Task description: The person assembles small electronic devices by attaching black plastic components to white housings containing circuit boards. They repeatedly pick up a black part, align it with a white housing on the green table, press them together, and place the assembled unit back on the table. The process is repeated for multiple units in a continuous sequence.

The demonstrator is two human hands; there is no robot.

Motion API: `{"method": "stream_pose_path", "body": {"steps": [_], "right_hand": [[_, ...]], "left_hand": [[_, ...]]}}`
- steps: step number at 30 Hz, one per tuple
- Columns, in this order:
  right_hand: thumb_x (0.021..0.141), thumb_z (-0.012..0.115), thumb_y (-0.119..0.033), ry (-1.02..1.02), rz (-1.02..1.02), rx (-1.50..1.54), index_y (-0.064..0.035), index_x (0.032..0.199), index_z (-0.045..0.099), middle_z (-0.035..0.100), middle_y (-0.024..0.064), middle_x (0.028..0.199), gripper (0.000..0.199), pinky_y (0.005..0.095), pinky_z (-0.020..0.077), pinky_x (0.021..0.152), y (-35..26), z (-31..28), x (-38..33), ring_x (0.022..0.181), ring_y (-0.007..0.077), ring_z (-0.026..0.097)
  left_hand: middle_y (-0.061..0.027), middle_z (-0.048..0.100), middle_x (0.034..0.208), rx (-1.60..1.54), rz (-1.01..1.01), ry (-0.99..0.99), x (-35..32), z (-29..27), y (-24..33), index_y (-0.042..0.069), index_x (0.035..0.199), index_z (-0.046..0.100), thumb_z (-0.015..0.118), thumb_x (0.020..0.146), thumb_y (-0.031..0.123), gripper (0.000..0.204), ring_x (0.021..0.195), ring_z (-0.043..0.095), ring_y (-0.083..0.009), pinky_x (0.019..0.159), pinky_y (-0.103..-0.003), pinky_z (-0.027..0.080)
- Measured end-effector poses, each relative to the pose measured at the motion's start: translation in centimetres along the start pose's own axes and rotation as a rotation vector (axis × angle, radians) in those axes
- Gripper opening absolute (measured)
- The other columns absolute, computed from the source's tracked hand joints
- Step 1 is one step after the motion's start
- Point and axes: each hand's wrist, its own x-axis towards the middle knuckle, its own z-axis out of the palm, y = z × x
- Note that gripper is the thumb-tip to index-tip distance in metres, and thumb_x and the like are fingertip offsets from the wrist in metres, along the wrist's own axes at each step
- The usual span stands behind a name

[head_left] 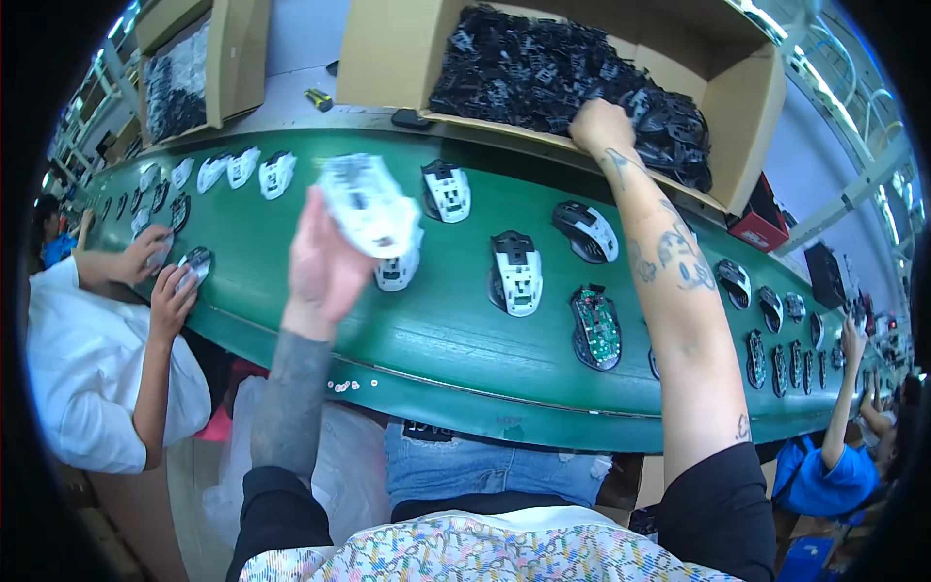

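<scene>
My left hand (325,257) is raised over the green belt and grips a white mouse shell (369,199), whose inner side shows; both are blurred by motion. My right hand (601,126) reaches into a cardboard box (747,126) at the far side. Its fingers curl down among a heap of small black plastic parts (524,73); whatever is between them is hidden. On the belt below lie a white-and-black mouse body (517,276), another one (446,192) farther back, and a black-and-white mouse (585,233). Nearer me sits a mouse base with a green circuit board (595,328).
Several white shells (276,175) line the green conveyor belt (436,330) at left, and several mouse parts (734,283) at right. A co-worker's hands (170,291) handle a mouse on my left. Beyond the belt are another carton (238,63) and a yellow-black tool (318,98).
</scene>
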Motion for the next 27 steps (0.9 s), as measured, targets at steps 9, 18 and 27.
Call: {"method": "stream_pose_path", "body": {"steps": [9, 18, 27], "right_hand": [[0.083, 0.068, -0.018, 0.168, -0.093, 1.166, -0.0021, 0.095, 0.068, 0.068, 0.0049, 0.085, 0.02, 0.0243, 0.0493, 0.071, 5.2, -1.6, -9.0, 0.076, 0.0113, 0.062], [0.083, 0.068, -0.002, 0.151, -0.093, 1.53, 0.0025, 0.09, 0.066, 0.065, 0.0098, 0.1, 0.009, 0.0222, 0.0498, 0.077, 4.4, 1.4, -22.1, 0.086, 0.0098, 0.061], [0.083, 0.065, -0.005, 0.109, -0.284, 1.224, 0.0019, 0.098, 0.069, 0.067, 0.0111, 0.098, 0.017, 0.0234, 0.0511, 0.072, 5.6, 2.3, -22.8, 0.083, 0.0133, 0.064]], "left_hand": [[-0.0091, 0.062, 0.105, 0.13, -0.132, 0.043, 4.1, 4.7, -11.4, 0.008, 0.114, 0.052, 0.066, 0.086, 0.014, 0.032, 0.099, 0.063, -0.0248, 0.085, -0.039, 0.052], [-0.0038, 0.058, 0.107, 0.377, 0.075, -0.033, 3.5, 6.4, -15.8, 0.008, 0.119, 0.045, 0.072, 0.079, 0.007, 0.049, 0.097, 0.058, -0.0118, 0.084, -0.029, 0.05], [-0.0063, 0.059, 0.11, 0.684, 0.167, -0.078, 2.9, 5.3, -16.1, 0.004, 0.121, 0.044, 0.072, 0.079, 0.007, 0.051, 0.1, 0.058, -0.0141, 0.087, -0.03, 0.047]]}}
